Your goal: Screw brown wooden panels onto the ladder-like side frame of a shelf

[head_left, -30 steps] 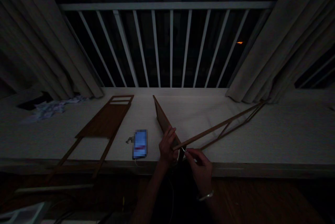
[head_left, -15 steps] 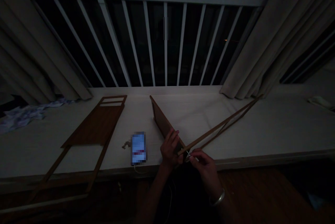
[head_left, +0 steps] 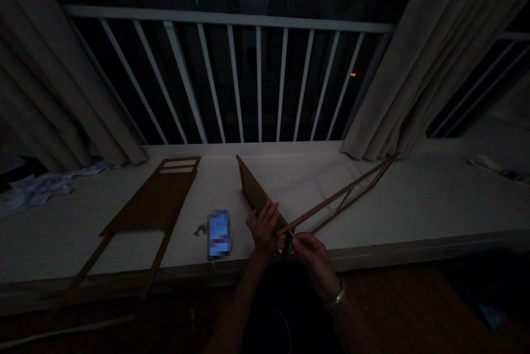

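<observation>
In a dim room, a brown wooden panel (head_left: 250,188) stands on edge on a pale ledge (head_left: 414,210). My left hand (head_left: 265,230) grips the panel's near end, fingers curled over its top edge. A frame of thin wooden rails (head_left: 343,195) runs from that joint out to the right. My right hand (head_left: 308,249) pinches a small thin metal tool, too small to name, its tip at the joint where rail and panel meet. A bracelet shows on the right wrist.
A second wooden panel with long legs (head_left: 153,199) lies flat at left. A lit phone (head_left: 218,234) and small keys (head_left: 200,229) lie beside my left hand. White railing (head_left: 256,78) and curtains (head_left: 418,67) stand behind; crumpled paper (head_left: 37,185) far left.
The view has tilted slightly, so the railing sits lower in the picture. Both hands stay at the joint, shifted only a little; the panel and rails keep their places.
</observation>
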The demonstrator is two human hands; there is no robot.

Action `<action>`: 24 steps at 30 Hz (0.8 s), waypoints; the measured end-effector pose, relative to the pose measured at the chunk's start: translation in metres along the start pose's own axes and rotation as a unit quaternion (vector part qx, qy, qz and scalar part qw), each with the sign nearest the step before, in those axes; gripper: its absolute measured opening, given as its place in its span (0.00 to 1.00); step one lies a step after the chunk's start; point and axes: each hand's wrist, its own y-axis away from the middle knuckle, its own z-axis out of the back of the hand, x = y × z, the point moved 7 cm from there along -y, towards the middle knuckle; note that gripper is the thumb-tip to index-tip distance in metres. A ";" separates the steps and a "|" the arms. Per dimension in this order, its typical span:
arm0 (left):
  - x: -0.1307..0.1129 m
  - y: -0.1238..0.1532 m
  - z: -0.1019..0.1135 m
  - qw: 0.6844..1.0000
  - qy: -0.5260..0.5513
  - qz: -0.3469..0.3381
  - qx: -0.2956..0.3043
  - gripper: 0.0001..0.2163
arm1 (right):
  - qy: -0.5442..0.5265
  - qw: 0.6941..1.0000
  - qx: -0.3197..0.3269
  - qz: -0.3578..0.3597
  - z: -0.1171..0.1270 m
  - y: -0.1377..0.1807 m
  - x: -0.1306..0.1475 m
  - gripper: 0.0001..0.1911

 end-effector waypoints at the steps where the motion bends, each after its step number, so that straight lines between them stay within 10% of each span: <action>1: -0.001 0.000 0.001 1.000 -0.005 -0.006 0.003 0.23 | 0.015 1.000 -0.013 0.018 0.001 0.002 0.003 0.11; 10: -0.009 0.000 0.005 0.995 -0.062 -0.072 0.025 0.24 | 0.155 0.969 -0.085 0.170 0.002 0.018 0.021 0.10; 24: -0.013 0.000 0.000 0.992 -0.071 -0.091 0.048 0.24 | 0.285 0.905 -0.029 0.316 -0.008 0.034 0.049 0.09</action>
